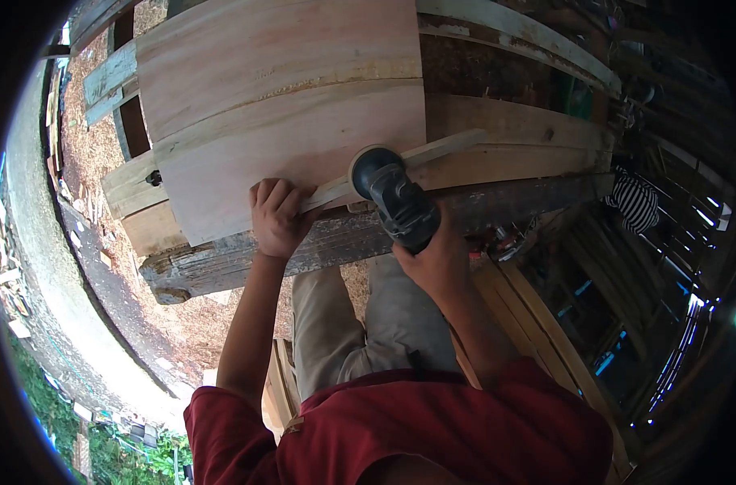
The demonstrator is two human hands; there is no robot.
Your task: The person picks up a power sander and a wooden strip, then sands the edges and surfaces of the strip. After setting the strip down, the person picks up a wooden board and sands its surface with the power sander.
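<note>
The left hand [277, 217] pinches down 1 thin pale wooden strip [444, 148] lying across the wide pale wooden board [279, 105]. The right hand [436, 260] wraps tightly around the black electric disc sander [392, 198], whose disc rests on the strip's middle. I judge the sanding is midway, and the far half remains.

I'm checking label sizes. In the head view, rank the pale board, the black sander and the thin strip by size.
Largest: pale board.
Then thin strip and black sander: alike in area, not ranked.
</note>
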